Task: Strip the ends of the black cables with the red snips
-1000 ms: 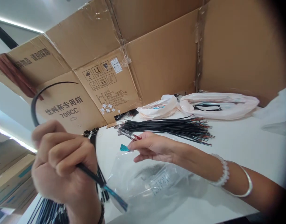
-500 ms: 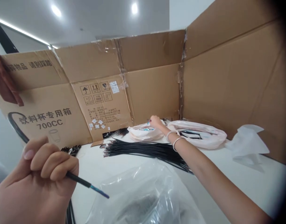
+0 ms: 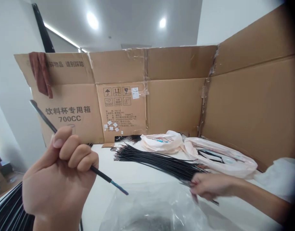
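Note:
My left hand [image 3: 63, 170] is closed around a black cable [image 3: 102, 175], whose stripped end shows blue-tinted wires pointing down to the right. Its other end rises past my thumb toward the upper left. On the right, my blurred right hand [image 3: 207, 186] is closed on a thin, metallic-looking tool [image 3: 215, 202] that sticks out on both sides of the fingers; its kind is too smeared to make out. Just beyond that hand lies a bundle of black cables [image 3: 152, 160]. A clear plastic bag [image 3: 138, 202] lies in front, between my hands.
Two pale bags with rolled-down rims stand at the back, a smaller bag [image 3: 147, 146] holding small blue pieces and a larger bag [image 3: 246, 163]. Cardboard walls [image 3: 176, 106] enclose the white table [image 3: 96, 157]. More black cables [image 3: 12, 208] lie at lower left.
My right hand has drawn back from the smaller pale bag toward me and now holds the thin tool. My left hand keeps the cable. The view has turned left.

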Available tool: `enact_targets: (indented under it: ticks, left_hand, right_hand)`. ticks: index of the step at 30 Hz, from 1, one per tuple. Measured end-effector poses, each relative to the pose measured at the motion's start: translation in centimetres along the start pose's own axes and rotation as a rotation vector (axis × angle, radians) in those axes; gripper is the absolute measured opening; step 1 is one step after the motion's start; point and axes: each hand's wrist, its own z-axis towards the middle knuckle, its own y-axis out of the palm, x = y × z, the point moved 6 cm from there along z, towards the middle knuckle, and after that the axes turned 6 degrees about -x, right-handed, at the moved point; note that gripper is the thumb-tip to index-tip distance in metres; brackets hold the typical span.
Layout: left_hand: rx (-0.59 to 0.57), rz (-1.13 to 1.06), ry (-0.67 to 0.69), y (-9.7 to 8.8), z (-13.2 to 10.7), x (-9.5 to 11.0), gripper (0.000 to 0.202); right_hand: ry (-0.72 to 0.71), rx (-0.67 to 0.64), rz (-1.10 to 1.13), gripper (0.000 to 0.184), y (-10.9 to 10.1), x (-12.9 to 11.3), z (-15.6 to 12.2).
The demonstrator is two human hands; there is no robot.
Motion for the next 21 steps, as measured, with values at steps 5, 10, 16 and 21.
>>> enact_targets:
  ticks: [5,10,16,21]
  left_hand:
    - [-0.09,0.029,0.07,1.7,0.0,0.1,0.027]
    - [-0.039,0.039,0.056,1.8,0.4,-0.4,0.032]
    - [0.021,0.027,0.046,1.8,0.5,-0.6,0.031]
    - [0.02,0.032,0.027,1.9,0.7,-1.1,0.031]
  right_hand:
    - [0.0,0.047,0.208,0.028,1.7,4.1,-2.5]
    - [0.018,-0.012,0.346,0.025,2.4,4.8,-1.4]
    - [-0.052,0.023,0.492,0.025,1.6,3.8,-1.0]
    - [-0.161,0.094,0.567,0.041,1.0,3.2,-1.3]
